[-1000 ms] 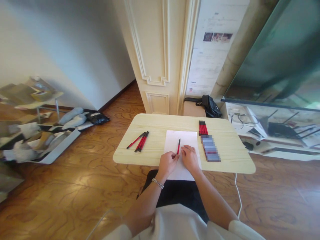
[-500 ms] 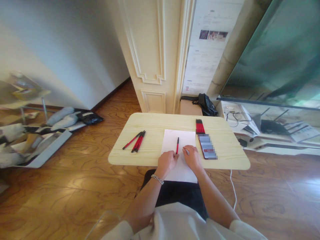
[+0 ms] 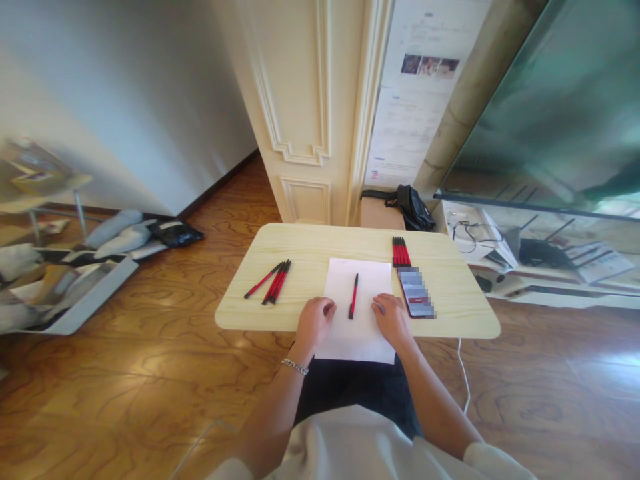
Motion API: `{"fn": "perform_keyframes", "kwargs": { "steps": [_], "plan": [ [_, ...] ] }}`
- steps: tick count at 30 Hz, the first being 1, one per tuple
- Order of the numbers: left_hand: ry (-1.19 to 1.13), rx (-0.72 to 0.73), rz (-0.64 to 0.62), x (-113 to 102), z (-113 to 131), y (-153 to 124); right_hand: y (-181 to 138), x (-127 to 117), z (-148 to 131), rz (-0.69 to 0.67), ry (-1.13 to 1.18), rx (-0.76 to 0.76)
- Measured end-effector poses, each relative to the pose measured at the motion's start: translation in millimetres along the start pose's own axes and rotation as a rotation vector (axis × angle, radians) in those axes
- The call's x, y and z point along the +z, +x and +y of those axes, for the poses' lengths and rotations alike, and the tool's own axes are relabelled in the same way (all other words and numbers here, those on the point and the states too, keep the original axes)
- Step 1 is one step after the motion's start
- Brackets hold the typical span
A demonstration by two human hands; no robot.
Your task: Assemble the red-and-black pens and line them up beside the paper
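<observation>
A red pen with black ends (image 3: 354,297) lies by itself on a sheet of white paper (image 3: 370,343), its length pointing away from me. My left hand (image 3: 315,323) is at the paper's left edge, fingers loosely curled with a gap at the thumb, holding nothing. At the right edge of the paper rests my right hand (image 3: 393,320), also loosely bent and without anything in it. The pen lies between the two hands, touched by neither.
On the pale wooden table (image 3: 240,310), several loose red-and-black pens (image 3: 275,283) lie at left. A row of similar pens (image 3: 401,252) sits at right above a phone (image 3: 416,293). A white cable (image 3: 464,373) hangs beyond the table's front edge.
My left hand has let go of the pen and moved left to the paper's edge. The right hand has shifted slightly right. The pen stays on the paper.
</observation>
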State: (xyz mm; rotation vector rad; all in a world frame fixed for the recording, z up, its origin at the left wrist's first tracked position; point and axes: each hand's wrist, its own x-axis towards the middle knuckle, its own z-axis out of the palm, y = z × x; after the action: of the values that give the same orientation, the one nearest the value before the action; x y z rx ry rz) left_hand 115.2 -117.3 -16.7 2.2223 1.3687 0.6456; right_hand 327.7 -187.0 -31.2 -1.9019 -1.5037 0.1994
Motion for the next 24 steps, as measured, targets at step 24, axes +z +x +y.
{"fn": "perform_keyframes", "kwargs": {
  "steps": [24],
  "plan": [
    [-0.321,-0.151,0.155,5.5,-10.7,-13.0,64.7,16.3,-33.5,-0.226,-0.172,0.125]
  ]
}}
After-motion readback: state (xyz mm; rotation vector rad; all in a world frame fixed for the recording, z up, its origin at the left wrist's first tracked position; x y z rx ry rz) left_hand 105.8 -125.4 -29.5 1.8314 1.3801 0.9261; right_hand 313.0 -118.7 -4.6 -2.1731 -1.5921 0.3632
